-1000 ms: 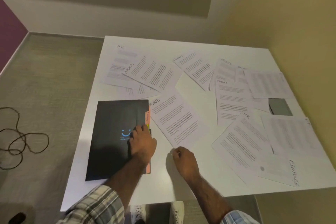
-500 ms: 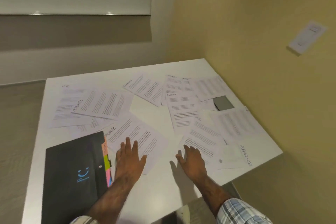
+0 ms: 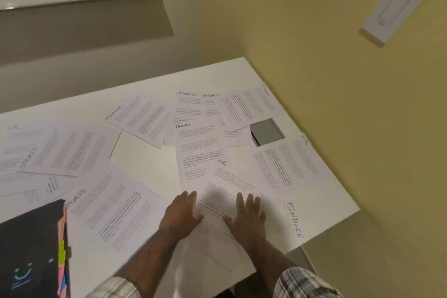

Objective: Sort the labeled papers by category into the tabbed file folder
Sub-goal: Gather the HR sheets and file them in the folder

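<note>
Shift: your left hand [image 3: 180, 210] quit folder [image 3: 29, 237], joins right hand [image 3: 246, 216] on HR sheet [image 3: 229, 180], fingers straight, pressing flat. Sorting likely starts here.

Right hand [image 3: 246, 219] flat on HR paper [image 3: 229, 182], left hand [image 3: 180, 213] flat beside, sheets [image 3: 116, 213] strewn over table [image 3: 145, 159], black tabbed folder [image 3: 29, 249]

Hand-lettered headings name an HR sheet [image 3: 229, 181], a FINANCE sheet [image 3: 200, 147] and a SPORTS sheet [image 3: 113, 215]; others repeat these words.

Office: white table [image 3: 150, 94], labelled papers [image 3: 200, 147], black file folder [image 3: 29, 249].
</note>
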The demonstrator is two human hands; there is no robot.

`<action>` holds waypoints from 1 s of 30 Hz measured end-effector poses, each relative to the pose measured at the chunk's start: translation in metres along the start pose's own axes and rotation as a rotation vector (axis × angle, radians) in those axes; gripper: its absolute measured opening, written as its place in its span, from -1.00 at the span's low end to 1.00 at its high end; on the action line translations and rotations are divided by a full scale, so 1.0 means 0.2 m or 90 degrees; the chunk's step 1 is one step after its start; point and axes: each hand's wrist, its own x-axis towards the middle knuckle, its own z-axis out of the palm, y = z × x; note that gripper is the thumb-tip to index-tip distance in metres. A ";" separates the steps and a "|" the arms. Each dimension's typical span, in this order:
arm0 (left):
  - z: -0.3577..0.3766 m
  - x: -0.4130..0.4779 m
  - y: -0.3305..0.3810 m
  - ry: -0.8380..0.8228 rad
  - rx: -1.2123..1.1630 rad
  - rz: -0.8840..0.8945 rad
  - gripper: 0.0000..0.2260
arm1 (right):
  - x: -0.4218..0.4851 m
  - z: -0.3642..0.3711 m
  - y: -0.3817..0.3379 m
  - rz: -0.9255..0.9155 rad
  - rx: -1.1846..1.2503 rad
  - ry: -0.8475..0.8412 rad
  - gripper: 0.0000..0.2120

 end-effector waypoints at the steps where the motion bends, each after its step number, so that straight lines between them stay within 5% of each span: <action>1: 0.02 0.02 0.05 -0.007 -0.020 -0.015 -0.39 | 0.02 0.00 0.02 -0.006 -0.001 -0.003 -0.14; 12: 0.07 0.19 0.26 0.109 -0.177 -0.154 -0.44 | 0.10 0.00 0.15 -0.064 -0.058 -0.009 -0.15; 19: 0.01 0.21 0.19 0.053 -0.244 -0.091 -0.89 | 0.07 -0.07 0.15 -0.085 -0.019 0.038 -0.32; 22: -0.08 0.15 0.19 0.109 -0.302 -0.041 -0.87 | 0.05 -0.11 0.12 -0.099 0.090 0.136 -0.53; 25: -0.21 0.06 0.13 0.164 -0.417 -0.024 -0.85 | 0.04 -0.18 0.06 -0.065 0.221 0.180 -0.52; 30: -0.38 -0.05 0.00 0.174 -0.754 -0.053 -0.85 | 0.07 -0.28 -0.11 0.085 0.572 -0.029 -0.47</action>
